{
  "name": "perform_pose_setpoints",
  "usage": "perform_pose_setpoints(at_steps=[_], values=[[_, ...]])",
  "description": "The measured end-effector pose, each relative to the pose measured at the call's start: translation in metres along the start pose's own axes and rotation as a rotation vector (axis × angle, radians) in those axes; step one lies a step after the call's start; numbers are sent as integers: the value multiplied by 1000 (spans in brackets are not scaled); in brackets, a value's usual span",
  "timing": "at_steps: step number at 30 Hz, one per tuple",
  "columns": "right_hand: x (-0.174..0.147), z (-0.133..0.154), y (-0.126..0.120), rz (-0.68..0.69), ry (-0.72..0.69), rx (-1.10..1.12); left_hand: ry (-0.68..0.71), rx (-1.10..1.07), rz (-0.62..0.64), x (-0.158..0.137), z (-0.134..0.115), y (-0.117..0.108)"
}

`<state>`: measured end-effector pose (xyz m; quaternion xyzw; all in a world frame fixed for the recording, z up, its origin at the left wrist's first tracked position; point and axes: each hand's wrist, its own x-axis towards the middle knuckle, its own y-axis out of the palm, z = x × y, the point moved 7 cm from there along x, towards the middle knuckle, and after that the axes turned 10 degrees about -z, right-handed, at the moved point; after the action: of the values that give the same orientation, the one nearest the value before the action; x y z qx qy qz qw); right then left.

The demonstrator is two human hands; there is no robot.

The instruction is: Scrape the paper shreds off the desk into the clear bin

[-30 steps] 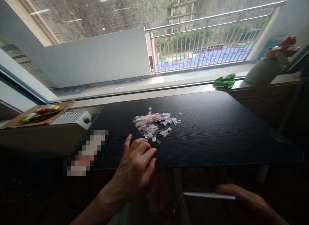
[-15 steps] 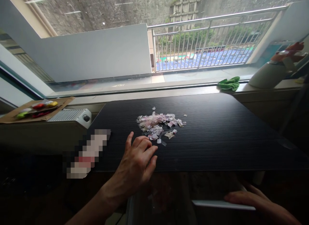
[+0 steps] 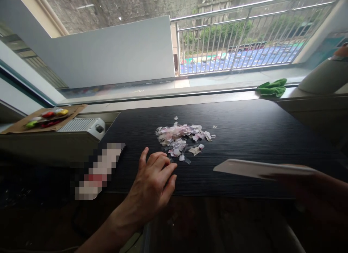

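A heap of small torn paper scraps (image 3: pixel 176 133), pale pink and white, lies in the middle of the dark wood-grain table (image 3: pixel 244 133). Several clear bits lie among them. My left hand (image 3: pixel 154 178) is just on the near side of the heap, back up, with fingers bent but apart and nothing seen in them. To the right of the heap, my right hand (image 3: pixel 304 184) grips a flat, thin white panel (image 3: pixel 252 168) with a pointed left end, held above the table's near part. Its exact kind is unclear, and the fingers are dark and partly hidden beneath it.
A blurred-out object (image 3: pixel 102 171) lies at the table's left edge. Beyond it are a white vented appliance (image 3: pixel 94 128) and cardboard with colourful items (image 3: pixel 73 113). A green cloth (image 3: pixel 272 88) and a pale vessel (image 3: pixel 323 77) stand on the windowsill.
My right hand has raised the white panel from below the table's near edge to above the tabletop. My left hand has hardly moved. The view has shifted slightly.
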<state>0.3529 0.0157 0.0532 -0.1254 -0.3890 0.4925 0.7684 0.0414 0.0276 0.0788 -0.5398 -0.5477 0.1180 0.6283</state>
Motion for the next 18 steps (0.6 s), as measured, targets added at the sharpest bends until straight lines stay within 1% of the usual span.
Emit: perform_pose_setpoints(at_steps=[2, 4, 7, 8, 12, 14, 16, 18], values=[[22, 13, 11, 17, -60, 76, -1, -1, 7, 2, -2, 3], [39, 25, 24, 59, -164, 95, 5, -4, 19, 4, -4, 6], [50, 42, 39, 119, -308, 131, 15, -5, 30, 8, -6, 9], [51, 46, 42, 131, -320, 142, 18, -6, 32, 9, -7, 9], [53, 63, 54, 211, -265, 171, 13, 7, 53, 10, -6, 13], [54, 72, 60, 256, -270, 173, 6, 23, 59, 10, -4, 15], [57, 77, 65, 255, -291, 166, 0, 35, 58, 11, -2, 17], [62, 77, 69, 232, -280, 146, -7, 45, 51, 14, -1, 18]])
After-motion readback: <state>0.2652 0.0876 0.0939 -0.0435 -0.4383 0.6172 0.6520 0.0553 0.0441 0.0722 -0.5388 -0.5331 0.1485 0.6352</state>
